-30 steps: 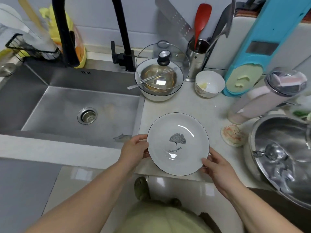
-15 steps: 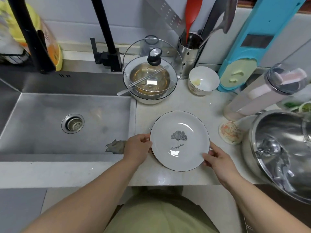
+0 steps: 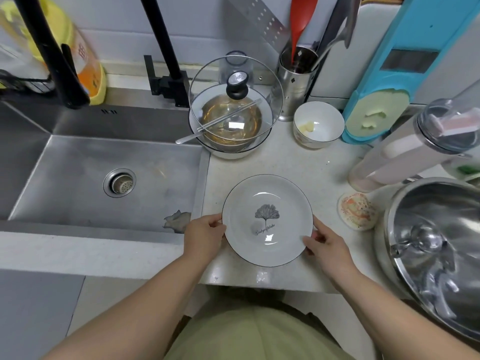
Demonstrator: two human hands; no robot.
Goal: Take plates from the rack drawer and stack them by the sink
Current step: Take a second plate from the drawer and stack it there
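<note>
Plate: a white plate [image 3: 267, 220] with a dark rim and a leaf print, on the counter [image 3: 285, 165] just right of the sink [image 3: 104, 178].
Left hand: my left hand [image 3: 204, 236] grips the plate's left edge, thumb on the rim.
Right hand: my right hand [image 3: 326, 245] grips its lower right edge.
Behind: a lidded bowl [image 3: 231, 120] and a small bowl [image 3: 318, 124].
Right: a steel pot [image 3: 436, 245].

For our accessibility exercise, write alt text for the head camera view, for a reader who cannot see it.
Two bare hands, left hand and right hand, grip opposite edges of a white plate with a leaf print, over the counter beside a steel sink. Behind it stand a lidded bowl and a small white bowl.
</note>
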